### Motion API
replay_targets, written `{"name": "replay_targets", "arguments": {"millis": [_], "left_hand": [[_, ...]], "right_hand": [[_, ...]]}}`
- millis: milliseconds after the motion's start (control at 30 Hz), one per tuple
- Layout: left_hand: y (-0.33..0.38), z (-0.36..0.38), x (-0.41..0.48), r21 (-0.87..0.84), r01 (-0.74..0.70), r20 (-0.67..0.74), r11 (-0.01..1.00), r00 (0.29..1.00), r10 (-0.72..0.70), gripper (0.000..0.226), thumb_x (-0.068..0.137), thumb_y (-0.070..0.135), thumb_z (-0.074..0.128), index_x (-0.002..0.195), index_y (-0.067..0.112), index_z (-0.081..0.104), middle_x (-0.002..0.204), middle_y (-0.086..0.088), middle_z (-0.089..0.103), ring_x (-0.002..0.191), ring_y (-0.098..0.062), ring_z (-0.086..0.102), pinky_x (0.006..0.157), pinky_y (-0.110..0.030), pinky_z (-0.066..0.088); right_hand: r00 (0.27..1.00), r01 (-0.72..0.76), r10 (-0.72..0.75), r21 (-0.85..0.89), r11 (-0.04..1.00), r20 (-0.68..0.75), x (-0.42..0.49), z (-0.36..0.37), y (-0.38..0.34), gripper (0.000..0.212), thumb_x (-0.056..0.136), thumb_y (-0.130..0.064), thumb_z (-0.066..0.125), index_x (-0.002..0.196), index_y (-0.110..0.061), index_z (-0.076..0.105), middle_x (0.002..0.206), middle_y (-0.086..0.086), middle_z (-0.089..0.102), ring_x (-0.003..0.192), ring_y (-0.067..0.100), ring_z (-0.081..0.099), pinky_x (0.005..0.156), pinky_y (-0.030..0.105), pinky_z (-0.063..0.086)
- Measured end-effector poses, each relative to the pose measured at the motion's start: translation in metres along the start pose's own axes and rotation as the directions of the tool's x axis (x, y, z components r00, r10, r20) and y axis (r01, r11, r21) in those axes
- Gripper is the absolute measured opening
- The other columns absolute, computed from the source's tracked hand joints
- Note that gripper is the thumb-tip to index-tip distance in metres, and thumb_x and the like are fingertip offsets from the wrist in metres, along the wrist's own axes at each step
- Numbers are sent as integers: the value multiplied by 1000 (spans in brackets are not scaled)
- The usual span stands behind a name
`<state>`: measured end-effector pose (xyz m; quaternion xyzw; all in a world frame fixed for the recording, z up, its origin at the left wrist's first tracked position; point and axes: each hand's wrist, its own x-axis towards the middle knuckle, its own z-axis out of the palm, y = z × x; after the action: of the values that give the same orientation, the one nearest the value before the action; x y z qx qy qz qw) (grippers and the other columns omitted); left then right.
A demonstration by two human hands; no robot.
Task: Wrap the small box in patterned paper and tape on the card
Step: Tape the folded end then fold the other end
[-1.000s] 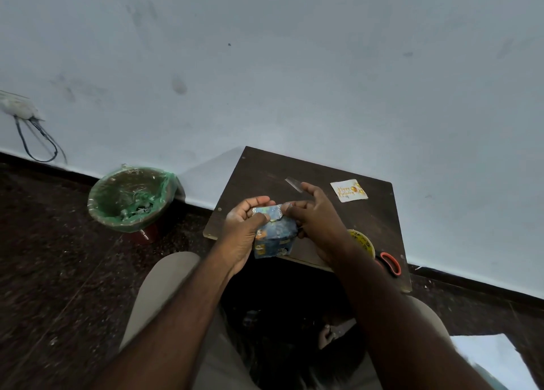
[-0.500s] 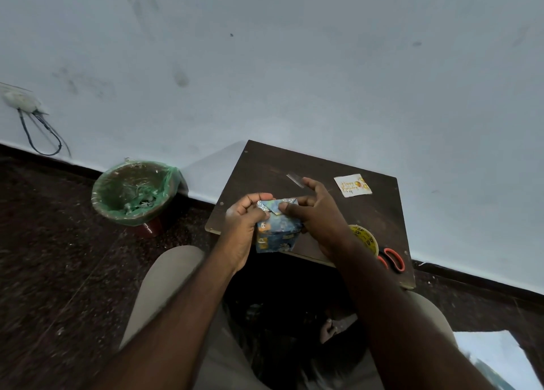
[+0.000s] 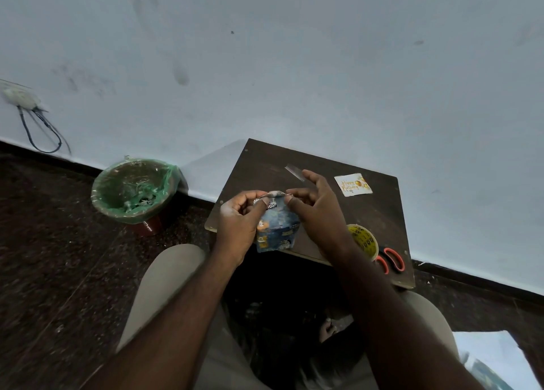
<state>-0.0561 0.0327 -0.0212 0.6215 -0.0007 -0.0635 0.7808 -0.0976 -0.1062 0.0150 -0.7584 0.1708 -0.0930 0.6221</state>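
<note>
The small box (image 3: pixel 276 230), covered in blue patterned paper, is held upright above the near edge of the dark wooden board (image 3: pixel 379 210). My left hand (image 3: pixel 238 222) grips its left side and pinches the paper flap at the top. My right hand (image 3: pixel 318 210) pinches the same flap from the right with thumb and forefinger, other fingers spread. A white birthday card (image 3: pixel 353 184) lies flat at the board's far right. A strip of clear tape (image 3: pixel 295 172) is stuck on the board behind my hands. The yellow tape roll (image 3: pixel 364 239) sits by my right wrist.
Orange-handled scissors (image 3: pixel 393 260) lie at the board's right near corner. A bin with a green liner (image 3: pixel 134 191) stands on the floor to the left. A sheet of wrapping paper (image 3: pixel 494 357) lies at the lower right. The wall stands right behind the board.
Both hands have lifted the box slightly and worked the top flap; my fingertips now pinch it closer together at the top edge.
</note>
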Motion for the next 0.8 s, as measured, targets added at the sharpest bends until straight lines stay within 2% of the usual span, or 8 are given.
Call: {"name": "replay_targets", "arguments": {"millis": [133, 267, 367, 500, 633, 800], "left_hand": [[2, -1, 0, 85, -78, 25, 993, 997, 77, 7, 86, 3, 73, 88, 9, 72, 70, 5, 70, 65, -4, 65, 60, -19, 52], [-3, -4, 4, 196, -164, 61, 967, 986, 154, 11, 82, 12, 77, 81, 22, 71, 75, -15, 67, 69, -20, 59, 64, -40, 53], [-5, -5, 6, 242, -194, 57, 951, 981, 186, 10, 80, 16, 76, 81, 24, 70, 80, -16, 68, 69, -23, 61, 66, -50, 55], [-5, -8, 5, 323, -235, 87, 917, 972, 218, 11, 81, 16, 76, 82, 24, 69, 84, -6, 72, 76, -31, 67, 70, -50, 57], [-5, -9, 1, 362, -258, 129, 896, 966, 226, 4, 85, 16, 72, 86, 20, 71, 87, 3, 73, 78, -23, 67, 73, -41, 56], [-6, -7, 0, 358, -234, 83, 904, 972, 219, 7, 92, 14, 68, 87, 14, 73, 82, -3, 72, 76, -23, 67, 70, -39, 55]], "right_hand": [[998, 50, -52, -92, 995, -18, -3, 3, 3, 66, 90, -1, 67, 146, -21, 38, 106, -3, 70, 93, 9, 69, 82, 28, 60], [997, 64, -69, -106, 992, -44, -3, 8, 4, 69, 90, 3, 65, 148, -22, 36, 111, 0, 67, 94, 9, 68, 80, 28, 60], [993, 89, -98, -118, 989, -70, -2, 10, 5, 72, 88, 5, 65, 148, -23, 35, 112, 1, 66, 96, 10, 68, 83, 33, 60], [990, 88, -98, -103, 991, -98, -2, 13, 7, 69, 89, 4, 65, 147, -21, 37, 109, 0, 68, 94, 9, 69, 82, 33, 60], [989, 78, -89, -94, 992, -117, -2, 12, 7, 68, 90, 3, 65, 147, -19, 37, 109, 2, 68, 94, 10, 69, 80, 29, 60], [991, 62, -71, -83, 995, -114, -4, 11, 6, 66, 92, 0, 65, 148, -20, 36, 111, 2, 68, 94, 11, 69, 79, 30, 61]]}}
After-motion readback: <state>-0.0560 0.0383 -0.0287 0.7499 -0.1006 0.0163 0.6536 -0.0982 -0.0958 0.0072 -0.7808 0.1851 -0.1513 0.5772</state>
